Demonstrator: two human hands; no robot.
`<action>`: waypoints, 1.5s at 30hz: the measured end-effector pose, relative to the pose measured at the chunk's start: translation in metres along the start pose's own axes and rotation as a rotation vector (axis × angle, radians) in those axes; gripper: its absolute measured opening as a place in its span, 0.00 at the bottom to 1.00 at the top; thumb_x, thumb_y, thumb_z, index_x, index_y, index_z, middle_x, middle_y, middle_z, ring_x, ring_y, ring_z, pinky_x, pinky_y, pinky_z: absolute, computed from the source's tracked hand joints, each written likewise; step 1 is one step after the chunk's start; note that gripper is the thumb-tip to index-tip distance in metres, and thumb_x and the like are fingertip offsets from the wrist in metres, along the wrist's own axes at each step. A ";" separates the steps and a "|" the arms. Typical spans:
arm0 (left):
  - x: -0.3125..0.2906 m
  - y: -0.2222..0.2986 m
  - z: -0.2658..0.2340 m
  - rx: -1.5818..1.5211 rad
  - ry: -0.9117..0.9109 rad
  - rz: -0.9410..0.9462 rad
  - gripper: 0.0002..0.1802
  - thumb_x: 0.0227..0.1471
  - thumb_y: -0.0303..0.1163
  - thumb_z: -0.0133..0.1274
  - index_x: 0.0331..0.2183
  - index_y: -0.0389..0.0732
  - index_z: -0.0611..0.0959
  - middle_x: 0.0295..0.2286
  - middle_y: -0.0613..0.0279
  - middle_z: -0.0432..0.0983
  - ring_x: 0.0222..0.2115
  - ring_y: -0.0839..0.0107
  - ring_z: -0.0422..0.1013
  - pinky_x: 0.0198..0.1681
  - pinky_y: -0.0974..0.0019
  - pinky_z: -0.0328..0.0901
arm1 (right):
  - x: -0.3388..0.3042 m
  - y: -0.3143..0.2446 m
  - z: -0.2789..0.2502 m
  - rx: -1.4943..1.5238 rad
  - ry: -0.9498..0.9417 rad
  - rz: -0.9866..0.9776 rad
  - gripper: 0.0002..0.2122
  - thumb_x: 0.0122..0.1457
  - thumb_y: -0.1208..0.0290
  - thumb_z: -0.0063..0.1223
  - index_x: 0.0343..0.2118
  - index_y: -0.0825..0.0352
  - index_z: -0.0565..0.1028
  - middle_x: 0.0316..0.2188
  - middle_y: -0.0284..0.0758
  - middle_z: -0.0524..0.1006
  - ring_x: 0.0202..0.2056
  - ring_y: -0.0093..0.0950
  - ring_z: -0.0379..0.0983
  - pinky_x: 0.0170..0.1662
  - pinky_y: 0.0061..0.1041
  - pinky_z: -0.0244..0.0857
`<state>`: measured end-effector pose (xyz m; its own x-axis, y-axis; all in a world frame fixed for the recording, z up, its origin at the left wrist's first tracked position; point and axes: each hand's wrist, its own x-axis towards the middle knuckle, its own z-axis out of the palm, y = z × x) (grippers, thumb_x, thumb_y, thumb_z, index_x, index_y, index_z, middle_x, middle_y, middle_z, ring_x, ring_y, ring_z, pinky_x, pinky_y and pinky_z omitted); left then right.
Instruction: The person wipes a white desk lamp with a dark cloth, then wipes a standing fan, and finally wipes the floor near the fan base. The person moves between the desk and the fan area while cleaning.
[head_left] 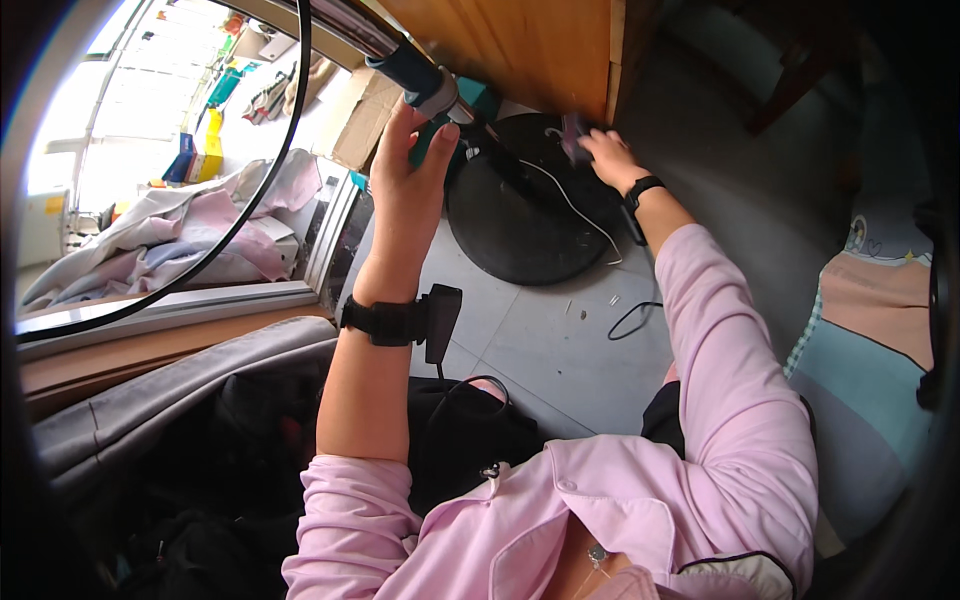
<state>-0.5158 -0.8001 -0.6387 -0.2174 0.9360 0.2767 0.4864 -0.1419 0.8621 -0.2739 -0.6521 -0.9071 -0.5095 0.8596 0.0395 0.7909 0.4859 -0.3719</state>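
A floor stand with a metal pole [462, 110], a grey-blue collar [415, 78] and a round black base [520, 245] stands on the floor ahead of me. My left hand [408, 165] is at the pole just below the collar, its thumb in front and its fingertips partly hidden behind the collar. Over the far right part of the base, my right hand [610, 158] holds a small dark purplish thing [575, 138], too blurred to name. A white cord [560, 190] lies across the base.
A wooden cabinet [510, 50] rises behind the base. At left are a cardboard box [360, 120], crumpled pale fabric [190, 230] and a window-like frame [230, 297]. A black cable [265, 190] arcs past them. Patterned fabric [870, 370] hangs at right.
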 end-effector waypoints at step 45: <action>-0.009 -0.076 -0.010 0.197 -0.006 -0.108 0.18 0.46 0.24 0.59 0.43 0.39 0.79 0.37 0.56 0.78 0.37 0.63 0.76 0.41 0.62 0.70 | -0.009 -0.117 -0.183 1.291 -0.137 -0.577 0.20 0.43 0.69 0.68 0.40 0.66 0.73 0.39 0.32 0.71 0.45 0.25 0.69 0.48 0.22 0.61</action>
<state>-0.5588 -0.8007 -0.7022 -0.2726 0.9442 0.1847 0.6166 0.0241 0.7869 -0.3001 -0.6873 -0.6945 -0.7366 0.5351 0.4136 -0.3580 0.2103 -0.9097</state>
